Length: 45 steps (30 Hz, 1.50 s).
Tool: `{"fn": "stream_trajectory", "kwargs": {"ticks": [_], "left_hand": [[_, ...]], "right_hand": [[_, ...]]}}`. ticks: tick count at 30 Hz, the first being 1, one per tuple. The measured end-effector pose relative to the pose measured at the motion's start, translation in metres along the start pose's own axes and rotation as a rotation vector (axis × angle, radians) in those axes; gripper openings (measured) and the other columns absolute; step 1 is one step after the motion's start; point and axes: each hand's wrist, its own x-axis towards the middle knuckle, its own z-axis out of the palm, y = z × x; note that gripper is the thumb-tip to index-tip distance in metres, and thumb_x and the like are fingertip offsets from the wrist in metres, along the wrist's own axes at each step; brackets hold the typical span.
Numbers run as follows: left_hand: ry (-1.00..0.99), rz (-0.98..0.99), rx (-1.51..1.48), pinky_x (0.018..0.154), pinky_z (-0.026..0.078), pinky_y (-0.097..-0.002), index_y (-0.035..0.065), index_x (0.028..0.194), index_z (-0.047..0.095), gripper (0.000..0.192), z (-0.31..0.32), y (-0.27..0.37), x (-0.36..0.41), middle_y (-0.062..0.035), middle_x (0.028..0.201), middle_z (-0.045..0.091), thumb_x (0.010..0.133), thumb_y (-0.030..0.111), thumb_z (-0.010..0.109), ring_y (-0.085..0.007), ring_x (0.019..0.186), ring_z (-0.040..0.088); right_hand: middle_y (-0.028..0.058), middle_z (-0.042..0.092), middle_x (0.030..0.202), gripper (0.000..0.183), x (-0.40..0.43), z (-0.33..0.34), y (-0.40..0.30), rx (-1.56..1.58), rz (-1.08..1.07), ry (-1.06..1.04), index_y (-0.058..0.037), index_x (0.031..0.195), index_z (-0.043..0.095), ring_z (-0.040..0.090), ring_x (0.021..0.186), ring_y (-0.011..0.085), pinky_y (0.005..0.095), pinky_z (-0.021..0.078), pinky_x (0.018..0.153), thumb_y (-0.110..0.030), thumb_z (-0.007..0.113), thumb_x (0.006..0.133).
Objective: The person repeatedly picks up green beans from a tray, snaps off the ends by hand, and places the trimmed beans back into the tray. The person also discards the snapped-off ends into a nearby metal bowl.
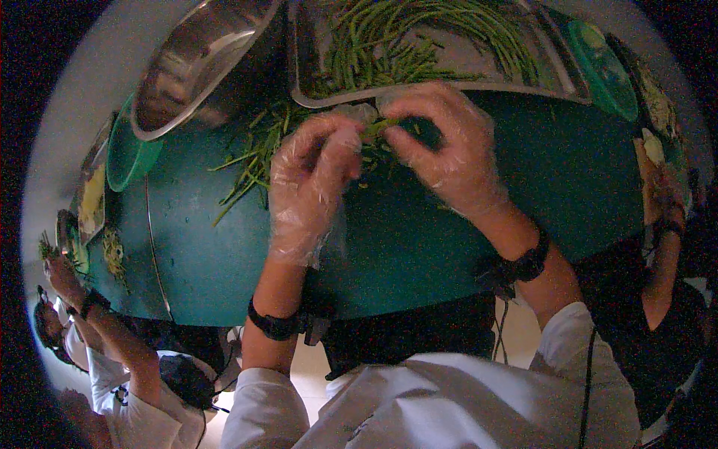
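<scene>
Both my hands wear clear plastic gloves and meet just below the rim of a metal tray (392, 92). My left hand (317, 163) has its fingers closed on one end of a short green stem (373, 130). The thumb and forefinger of my right hand (449, 146) pinch the stem's other end. Long green stems (505, 33) and shorter cut lengths (359, 62) lie in the tray. A loose pile of green stems (252, 157) spreads on the green table beside my left hand, partly hidden by it. Small green bits (370, 163) lie beneath my fingers.
A large metal bowl (193, 62) stands at upper left, over a green plastic basket (132, 151). Another green basket (606, 67) is right of the tray. Co-workers sit on both sides, one with a gloved hand (61, 275) holding greens. A table seam (150, 241) runs at left.
</scene>
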Motion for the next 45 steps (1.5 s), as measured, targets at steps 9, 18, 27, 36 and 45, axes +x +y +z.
{"fn": "stream_trajectory", "kwargs": {"ticks": [9,18,27,36,45], "left_hand": [[-0.092,-0.070,-0.101,0.055,0.040,-0.0193,0.0073,0.095,0.067,0.013,-0.004,-0.001,0.002,0.0024,0.079,0.063,0.088,0.018,0.068,-0.0046,0.063,0.050],[-0.086,-0.205,-0.091,0.056,0.040,-0.0182,0.0092,0.090,0.069,0.009,-0.007,-0.007,0.005,0.0026,0.081,0.065,0.084,0.015,0.072,-0.0036,0.064,0.051],[-0.072,-0.003,-0.011,0.064,0.045,-0.0199,0.0057,0.094,0.068,0.012,-0.005,-0.012,0.010,0.0008,0.086,0.066,0.083,0.006,0.073,-0.0056,0.074,0.057],[-0.105,-0.142,-0.215,0.069,0.048,-0.0212,0.0058,0.096,0.066,0.017,-0.010,-0.012,0.009,-0.0006,0.089,0.067,0.081,0.004,0.074,-0.0076,0.080,0.060],[-0.098,0.040,0.069,0.079,0.052,-0.0259,0.0027,0.096,0.065,0.019,-0.007,-0.008,0.006,-0.0039,0.091,0.067,0.079,0.000,0.074,-0.0119,0.085,0.063]], "right_hand": [[0.0090,0.066,0.093,0.022,0.001,-0.003,-0.001,-0.036,-0.072,0.016,-0.0073,0.090,0.063,0.064,0.088,0.0275,0.0372,0.0515,0.079,-0.004,0.076,0.072],[0.0089,0.066,0.091,0.022,0.000,-0.002,0.001,-0.026,-0.094,0.002,-0.0066,0.087,0.063,0.065,0.086,0.0271,0.0372,0.0520,0.076,-0.004,0.077,0.071],[0.0088,0.068,0.094,0.017,-0.003,0.003,0.005,-0.016,-0.025,0.008,-0.0084,0.091,0.067,0.065,0.090,0.0292,0.0403,0.0513,0.083,-0.011,0.074,0.076],[0.0098,0.068,0.094,0.020,0.003,0.000,-0.001,-0.122,-0.093,0.009,-0.0066,0.097,0.068,0.065,0.089,0.0285,0.0382,0.0515,0.079,-0.007,0.073,0.077],[0.0127,0.068,0.093,0.017,-0.003,0.005,0.000,0.039,0.042,-0.043,-0.0032,0.096,0.068,0.065,0.087,0.0291,0.0361,0.0519,0.078,-0.009,0.071,0.081]]}}
